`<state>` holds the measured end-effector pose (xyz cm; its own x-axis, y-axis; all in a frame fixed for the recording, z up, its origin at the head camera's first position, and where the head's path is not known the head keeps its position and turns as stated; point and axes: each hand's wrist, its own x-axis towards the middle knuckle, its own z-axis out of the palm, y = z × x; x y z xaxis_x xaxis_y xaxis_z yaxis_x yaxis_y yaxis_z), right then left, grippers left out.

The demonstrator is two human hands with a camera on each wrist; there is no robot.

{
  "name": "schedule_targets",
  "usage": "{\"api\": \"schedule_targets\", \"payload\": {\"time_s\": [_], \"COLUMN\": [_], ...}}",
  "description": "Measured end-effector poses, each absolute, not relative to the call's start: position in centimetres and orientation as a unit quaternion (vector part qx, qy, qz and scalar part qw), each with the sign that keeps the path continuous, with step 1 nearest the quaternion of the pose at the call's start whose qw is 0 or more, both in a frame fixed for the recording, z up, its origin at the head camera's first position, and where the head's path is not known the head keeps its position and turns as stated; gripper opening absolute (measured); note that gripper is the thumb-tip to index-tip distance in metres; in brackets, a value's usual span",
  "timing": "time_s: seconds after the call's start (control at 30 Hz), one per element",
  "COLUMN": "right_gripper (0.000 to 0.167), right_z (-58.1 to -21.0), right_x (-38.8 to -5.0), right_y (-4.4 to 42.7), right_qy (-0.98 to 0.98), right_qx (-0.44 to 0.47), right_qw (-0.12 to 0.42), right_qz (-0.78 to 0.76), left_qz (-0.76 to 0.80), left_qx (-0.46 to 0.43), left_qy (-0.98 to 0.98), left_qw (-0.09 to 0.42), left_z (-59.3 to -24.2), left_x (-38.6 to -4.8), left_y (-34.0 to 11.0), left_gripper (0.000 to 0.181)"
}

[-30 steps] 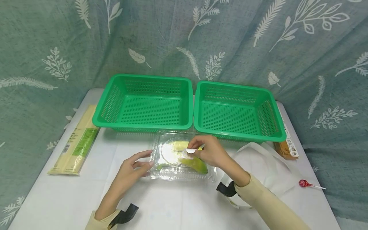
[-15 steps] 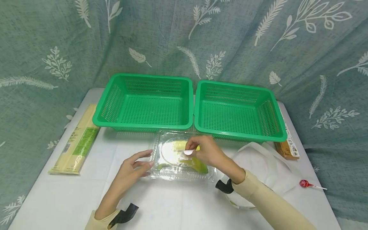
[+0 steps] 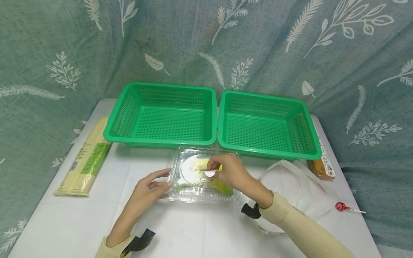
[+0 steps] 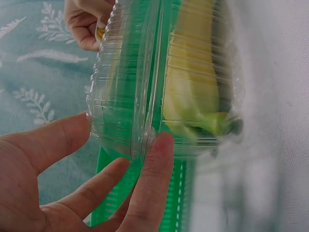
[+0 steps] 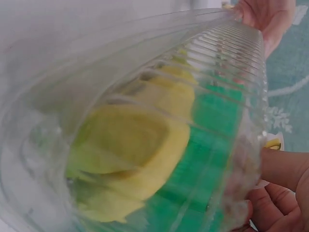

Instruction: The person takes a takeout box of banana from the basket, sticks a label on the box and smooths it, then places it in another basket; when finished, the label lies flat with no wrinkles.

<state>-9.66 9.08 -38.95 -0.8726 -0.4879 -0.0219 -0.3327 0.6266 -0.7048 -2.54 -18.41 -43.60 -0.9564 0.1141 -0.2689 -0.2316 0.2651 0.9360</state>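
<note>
A clear plastic clamshell box (image 3: pixel 190 195) lies closed on the table in the head view, with yellow-green bananas (image 3: pixel 223 187) visible through it. My left hand (image 3: pixel 146 190) touches the box's left edge with spread fingers; in the left wrist view, fingertips (image 4: pixel 161 142) rest at its seam and lid edge. Over the lid, my right hand (image 3: pixel 230 172) pinches a small white sticker (image 3: pixel 210 173), partly curled up from the lid. The right wrist view shows a bit of its printed yellow side (image 5: pixel 273 144) by the fingers. How much of the sticker lies against the lid is unclear.
Two green baskets (image 3: pixel 161 141) (image 3: pixel 267 152) stand side by side behind the box. A pale yellow packet (image 3: pixel 82 161) lies at left. On the right are a white bag (image 3: pixel 284 179), a brown-and-white box (image 3: pixel 322 166) and a red lollipop (image 3: pixel 340 206).
My right hand has shifted slightly left and towards me, bringing the pinched sticker down a little across the lid. The left hand and the box stay in place.
</note>
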Motion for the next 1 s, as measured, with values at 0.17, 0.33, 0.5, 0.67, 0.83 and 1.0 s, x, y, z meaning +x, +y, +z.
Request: {"api": "schedule_targets", "payload": {"time_s": [0.17,0.33,0.5,0.67,0.83,1.0], "right_gripper": [0.023,0.025,0.026,0.026,0.021,0.02], "right_z": [-39.12,-39.01,-38.92,-38.94,-38.91,-38.95], "right_x": [-9.55,-9.5,-9.42,-9.34,-9.23,-9.26], "right_y": [8.94,8.9,8.85,8.74,8.56,8.55], "right_qy": [0.895,0.9,0.904,0.906,0.91,0.914], "right_qx": [-0.246,-0.254,-0.251,-0.252,-0.249,-0.243], "right_qw": [0.09,0.079,0.08,0.075,0.07,0.074], "right_qz": [-0.361,-0.345,-0.337,-0.332,-0.324,-0.318], "left_qz": [0.605,0.605,0.608,0.61,0.608,0.608], "left_qx": [-0.04,-0.04,-0.04,-0.038,-0.035,-0.034], "left_qy": [0.781,0.782,0.78,0.778,0.78,0.78], "left_qw": [0.145,0.145,0.146,0.146,0.142,0.143], "left_z": [-43.56,-43.46,-43.34,-43.49,-43.62,-43.67], "left_x": [-2.5,-2.53,-2.61,-2.55,-2.56,-2.55], "left_y": [-18.4,-18.37,-18.37,-18.32,-18.33,-18.31], "left_gripper": [0.056,0.056,0.056,0.055,0.055,0.055]}}
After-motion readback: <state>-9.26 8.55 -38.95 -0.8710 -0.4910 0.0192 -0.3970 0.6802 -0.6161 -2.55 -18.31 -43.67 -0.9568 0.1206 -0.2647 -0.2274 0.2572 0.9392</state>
